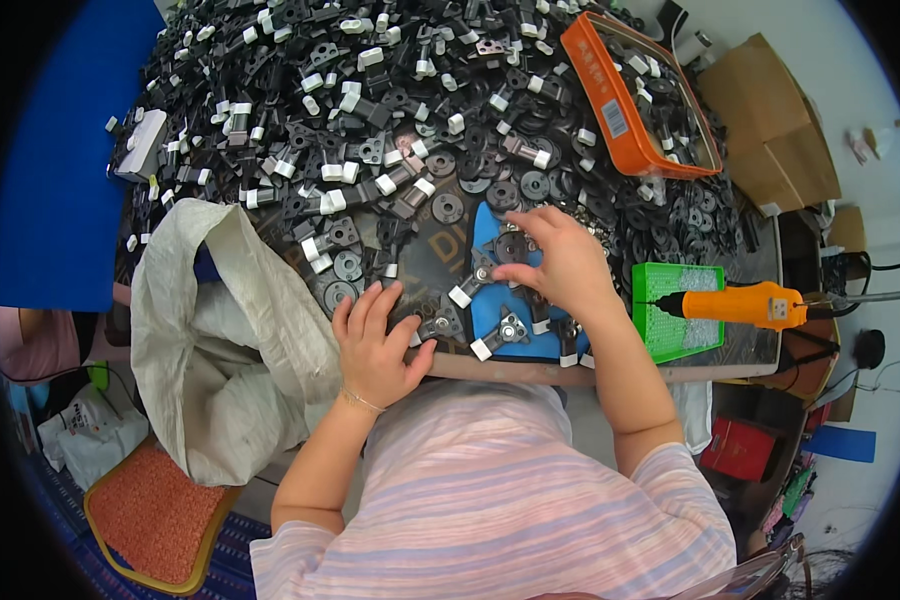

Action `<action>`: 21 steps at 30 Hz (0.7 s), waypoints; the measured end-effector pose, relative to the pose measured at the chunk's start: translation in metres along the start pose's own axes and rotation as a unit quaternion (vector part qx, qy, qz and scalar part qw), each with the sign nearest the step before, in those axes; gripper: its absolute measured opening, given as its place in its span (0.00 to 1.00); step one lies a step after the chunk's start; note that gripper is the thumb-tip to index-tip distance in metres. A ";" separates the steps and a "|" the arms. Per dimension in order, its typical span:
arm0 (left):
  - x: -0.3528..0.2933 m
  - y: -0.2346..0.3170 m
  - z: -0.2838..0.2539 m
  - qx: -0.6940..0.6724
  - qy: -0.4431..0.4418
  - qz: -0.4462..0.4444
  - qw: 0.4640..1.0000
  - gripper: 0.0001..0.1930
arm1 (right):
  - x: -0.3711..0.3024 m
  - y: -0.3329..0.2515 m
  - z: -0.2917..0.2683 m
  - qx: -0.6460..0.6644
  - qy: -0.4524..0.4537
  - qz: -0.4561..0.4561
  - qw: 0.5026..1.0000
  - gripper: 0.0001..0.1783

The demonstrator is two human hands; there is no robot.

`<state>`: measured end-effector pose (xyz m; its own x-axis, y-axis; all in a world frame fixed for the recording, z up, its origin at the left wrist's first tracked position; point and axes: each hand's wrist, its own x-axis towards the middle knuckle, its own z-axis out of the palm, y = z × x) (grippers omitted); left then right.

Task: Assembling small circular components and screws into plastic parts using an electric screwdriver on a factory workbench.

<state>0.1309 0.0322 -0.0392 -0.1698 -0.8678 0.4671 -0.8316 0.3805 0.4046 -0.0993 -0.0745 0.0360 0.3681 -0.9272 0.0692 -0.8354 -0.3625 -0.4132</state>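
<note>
My right hand (570,262) is over a blue mat (485,312) at the table's near edge. Its thumb and forefinger close around a black disc (512,246); its other fingers are partly hidden. Beside the thumb lies a black bracket with a white tip (468,286), and closer to me a similar bracket with a silver centre (510,330) rests on the mat. My left hand (378,350) lies on the table with its fingers apart, holding nothing. Near its fingertips are a black bracket (440,322) and a black disc (339,294).
A large heap of black and white parts (370,110) covers the far table. At right stand an orange box (610,105), a green tray (660,345) of small clear pieces, and an orange electric screwdriver (740,305). A pale woven sack (185,370) hangs at left.
</note>
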 end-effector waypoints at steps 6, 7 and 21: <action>0.000 0.000 0.000 0.000 -0.003 0.000 1.000 0.13 | 0.002 0.005 -0.007 -0.069 -0.047 -0.100 0.991 0.28; 0.000 0.000 0.000 0.000 -0.004 -0.003 1.000 0.13 | 0.004 0.008 -0.008 -0.070 -0.046 -0.101 0.991 0.28; 0.001 0.001 -0.001 -0.006 -0.003 -0.013 1.000 0.13 | 0.052 0.052 0.007 -0.078 0.044 0.112 0.990 0.17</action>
<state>0.1304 0.0324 -0.0371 -0.1507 -0.8794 0.4516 -0.8299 0.3608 0.4256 -0.1208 -0.1413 0.0116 0.1359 -0.9880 0.0733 -0.9472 -0.1513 -0.2826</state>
